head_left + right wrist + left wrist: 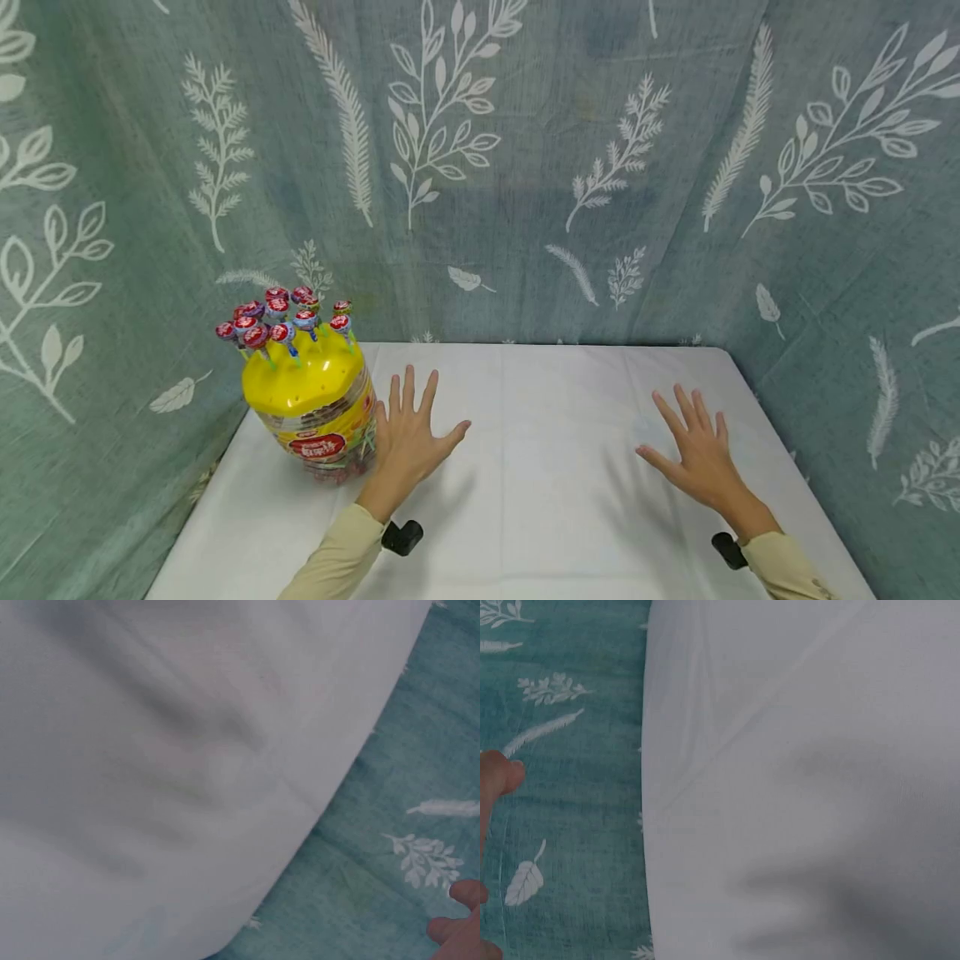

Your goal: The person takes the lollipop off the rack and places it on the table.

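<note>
On the left of the table stands a big clear jar (318, 446) with a yellow lid (300, 387) and a red and yellow label. Several lollipops (277, 308) in red, blue and purple wrappers stick up out of holes in the lid. My left hand (408, 442) is spread over the table just right of the jar, overlapping its edge in the head view, and holds nothing. Far to the right, my right hand (697, 458) is spread in the same way with nothing in it. Only a few fingertips of each hand appear in the wrist views.
A white cloth covers the table (540, 467), and both hands cast shadows on it. Green curtains (525, 167) with white leaf prints hang behind the table and along both sides. A black wrist camera (402, 537) sits at the left cuff, another (729, 550) at the right.
</note>
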Available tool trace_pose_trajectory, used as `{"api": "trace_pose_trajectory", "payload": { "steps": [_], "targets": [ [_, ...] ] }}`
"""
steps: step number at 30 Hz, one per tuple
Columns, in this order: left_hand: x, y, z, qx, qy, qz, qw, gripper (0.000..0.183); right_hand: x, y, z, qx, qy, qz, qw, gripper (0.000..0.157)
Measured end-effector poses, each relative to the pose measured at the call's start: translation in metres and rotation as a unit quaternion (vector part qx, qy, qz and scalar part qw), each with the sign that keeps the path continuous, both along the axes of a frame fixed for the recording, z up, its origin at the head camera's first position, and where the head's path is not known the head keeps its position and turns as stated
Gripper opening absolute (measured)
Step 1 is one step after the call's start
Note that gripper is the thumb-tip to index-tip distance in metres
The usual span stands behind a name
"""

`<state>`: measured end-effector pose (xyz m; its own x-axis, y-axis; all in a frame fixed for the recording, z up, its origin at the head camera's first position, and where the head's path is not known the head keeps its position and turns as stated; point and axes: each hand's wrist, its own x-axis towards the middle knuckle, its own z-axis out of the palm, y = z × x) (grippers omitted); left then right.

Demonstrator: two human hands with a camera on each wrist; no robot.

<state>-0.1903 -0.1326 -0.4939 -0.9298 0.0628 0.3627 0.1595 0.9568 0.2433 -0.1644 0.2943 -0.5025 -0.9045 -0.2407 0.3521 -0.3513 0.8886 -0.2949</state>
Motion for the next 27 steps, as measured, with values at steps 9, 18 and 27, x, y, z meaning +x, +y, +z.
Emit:
{"api": "trace_pose_trajectory", "payload": {
  "steps": [9, 18, 27],
  "targets": [
    [0.002, 0.0, 0.004, 0.005, 0.0, -0.005, 1.0, 0.091, 0.001, 0.001, 0.004, -0.005, -0.004, -0.003, 1.0, 0.083],
    [0.022, -0.003, 0.024, 0.019, 0.011, -0.012, 0.9997, 0.088, 0.006, -0.002, 0.019, -0.037, 0.001, 0.005, 0.999, 0.081],
    [0.054, -0.026, 0.055, 0.149, 0.053, -0.038, 0.9867, 0.071, 0.006, -0.011, 0.039, -0.092, 0.03, 0.053, 0.994, 0.079]
  ]
}}
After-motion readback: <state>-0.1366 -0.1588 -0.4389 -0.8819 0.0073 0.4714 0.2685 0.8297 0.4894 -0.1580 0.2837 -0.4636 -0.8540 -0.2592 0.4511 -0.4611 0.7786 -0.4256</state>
